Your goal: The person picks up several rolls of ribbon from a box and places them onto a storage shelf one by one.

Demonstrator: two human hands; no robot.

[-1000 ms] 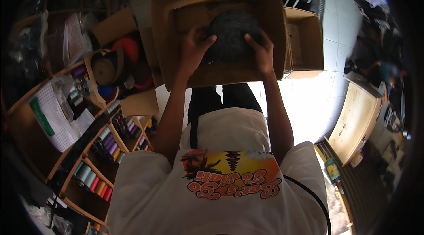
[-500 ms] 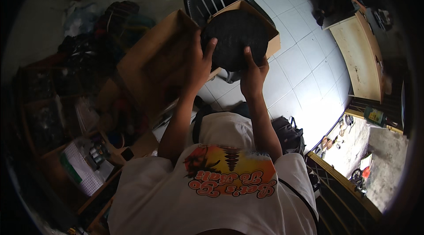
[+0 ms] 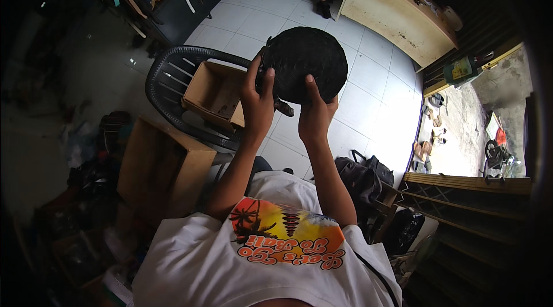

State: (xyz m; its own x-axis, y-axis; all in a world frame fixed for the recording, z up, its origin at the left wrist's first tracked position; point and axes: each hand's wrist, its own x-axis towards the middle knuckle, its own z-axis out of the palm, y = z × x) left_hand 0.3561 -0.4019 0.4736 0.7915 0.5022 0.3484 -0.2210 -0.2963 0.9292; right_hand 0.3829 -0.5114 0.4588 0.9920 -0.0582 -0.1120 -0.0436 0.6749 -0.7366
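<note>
Black in colour: holding the round roll (image 3: 308,65) in mid-air between left hand (image 3: 259,99) and right hand (image 3: 317,114), above the tiled floor (image 3: 371,99) and beyond the right edge of the dark chair (image 3: 164,85). Gripping at the left edge of the roll with the left and at its lower edge with the right, pressing both thumbs on the near face; tucking most other fingers behind, out of view. Showing a crinkled surface, wrapped or wound, without revealing which.

Risking a tip over the far edge by supporting only at the left and lower edges, leaving the upper edge free. Possibly losing grip by easing either thumb or by sliding on a slick-looking face; then perhaps dropping to the tiles and rolling off on the rim.

Dangling a small dark end (image 3: 283,108) below the roll, between the hands; possibly snagging it on the small cardboard box (image 3: 207,114), resting near the right edge of the chair, in case of swinging left. Possibly also tipping that box over the chair edge by striking its rim. Risking slipping turns by squeezing unevenly, if wound.
</note>
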